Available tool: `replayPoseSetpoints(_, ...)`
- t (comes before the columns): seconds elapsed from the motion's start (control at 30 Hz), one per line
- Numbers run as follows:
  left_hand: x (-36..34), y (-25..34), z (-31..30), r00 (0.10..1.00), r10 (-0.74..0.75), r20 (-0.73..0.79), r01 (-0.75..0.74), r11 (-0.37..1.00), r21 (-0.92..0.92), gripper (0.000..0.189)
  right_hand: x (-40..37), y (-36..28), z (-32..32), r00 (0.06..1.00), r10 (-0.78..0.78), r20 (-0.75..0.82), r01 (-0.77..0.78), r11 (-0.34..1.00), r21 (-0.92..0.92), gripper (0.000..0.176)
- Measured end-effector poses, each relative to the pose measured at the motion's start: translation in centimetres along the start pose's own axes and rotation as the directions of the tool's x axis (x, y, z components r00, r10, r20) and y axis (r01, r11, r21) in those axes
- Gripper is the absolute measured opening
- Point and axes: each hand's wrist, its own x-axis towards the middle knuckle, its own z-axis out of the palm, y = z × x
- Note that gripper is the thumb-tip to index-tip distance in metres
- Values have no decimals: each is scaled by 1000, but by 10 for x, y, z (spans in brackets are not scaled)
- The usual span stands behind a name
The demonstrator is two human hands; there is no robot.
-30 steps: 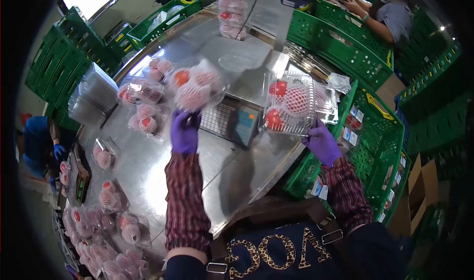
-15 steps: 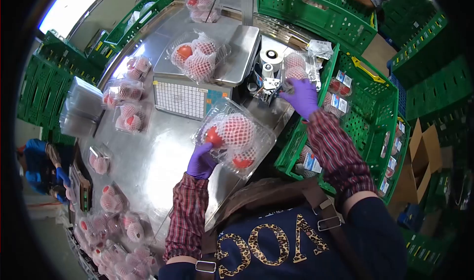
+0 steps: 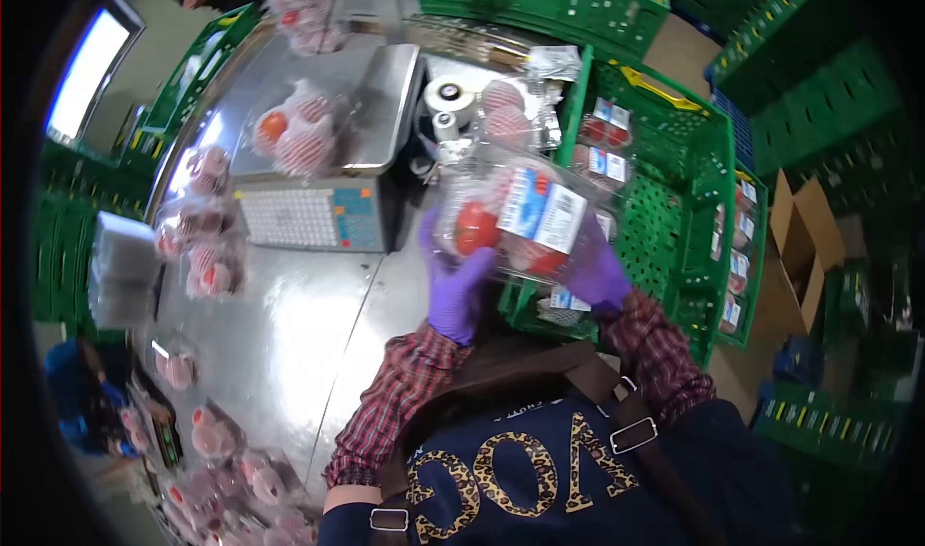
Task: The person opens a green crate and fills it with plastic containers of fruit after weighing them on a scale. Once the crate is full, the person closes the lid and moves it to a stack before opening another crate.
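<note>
A clear plastic pack of red fruit in foam nets (image 3: 477, 228) is held up in front of me, with a white and blue label (image 3: 544, 209) on its top. My left hand (image 3: 456, 286), in a purple glove, grips the pack's left side with the thumb near the bare red fruit. At the right side my right hand (image 3: 595, 271), also gloved in purple, is wrapped round the edge, its fingers partly hidden. Just beyond the pack stand the label rolls (image 3: 450, 95) and another netted pack (image 3: 506, 112).
A scale (image 3: 385, 112) bears an open pack of fruit (image 3: 297, 130). Green crate (image 3: 674, 209) with labelled packs stands at right. More packs (image 3: 202, 223) and stacked clear lids (image 3: 125, 271) lie left. A co-worker in blue (image 3: 82, 392) is at far left.
The held pack has moved right and now bears a label. My right hand has come back from the label rolls and taken hold of the pack's right side. The view has shifted.
</note>
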Motion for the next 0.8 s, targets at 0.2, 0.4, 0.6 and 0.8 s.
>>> replayPoseSetpoints(0.2, 4, -4, -16, 960, -254, 115, 204, 921, 333, 77, -76, -120, -69, 708, -669, -226, 474, 687, -550, 52)
replayPoseSetpoints(0.4, -26, 30, -169, 861, -148, -487, 294, 926, 238, 42, -45, -276, -161, 162, -978, 128, -71, -141, -987, 71)
replayPoseSetpoints(0.6, -85, 81, -294, 637, -123, -761, 216, 976, 23, 41, 20, -408, -352, 203, -975, -87, -443, -12, -896, 60)
replayPoseSetpoints(0.8, -106, 118, -330, 522, 61, -851, -140, 990, -15, 40, 77, -350, -193, 389, -775, 498, -387, -628, -675, 50)
